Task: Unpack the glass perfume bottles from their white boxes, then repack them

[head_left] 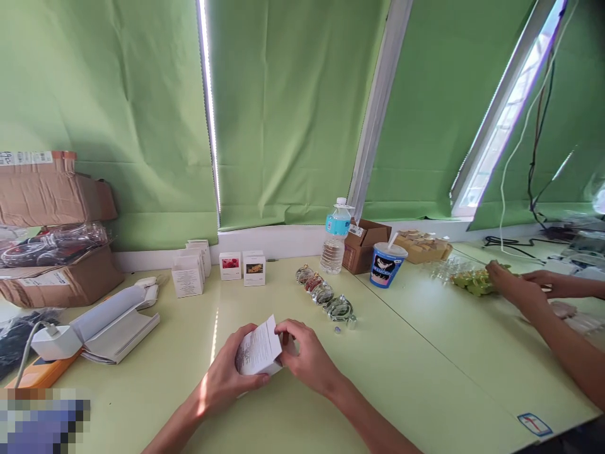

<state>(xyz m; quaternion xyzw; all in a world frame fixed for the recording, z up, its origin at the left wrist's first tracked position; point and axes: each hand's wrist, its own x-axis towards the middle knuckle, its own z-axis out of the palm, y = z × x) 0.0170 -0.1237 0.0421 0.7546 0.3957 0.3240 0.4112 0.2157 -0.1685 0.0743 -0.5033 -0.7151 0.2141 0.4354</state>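
Gripping a small white box (258,353) between thumb and bent fingers, the left hand (225,367) holds it at the near middle of the tabletop (406,372). Those fingers are clamped on its left end and sides; whether its underside touches the tabletop cannot be told. The key relation is at the other end: the box's long axis seems to run crosswise between the two hands, its raised flap (274,335) facing the right hand (305,358), which is the nearer one. The right fingers are curled close together just beside that flap, though whether they pinch it or only touch it cannot be told. Beyond the right fingers and a little to their right lie a small purple piece (337,330) and a row of wrapped packets (322,293). Straight ahead of the left fingers, well apart, stand two picture boxes (254,269), with more white cartons (187,277) to their left. Bare tabletop gives room to the right of the right fingers, as far as a seam and then a co-worker's hands (517,291). The box's free edges are those around the flap.
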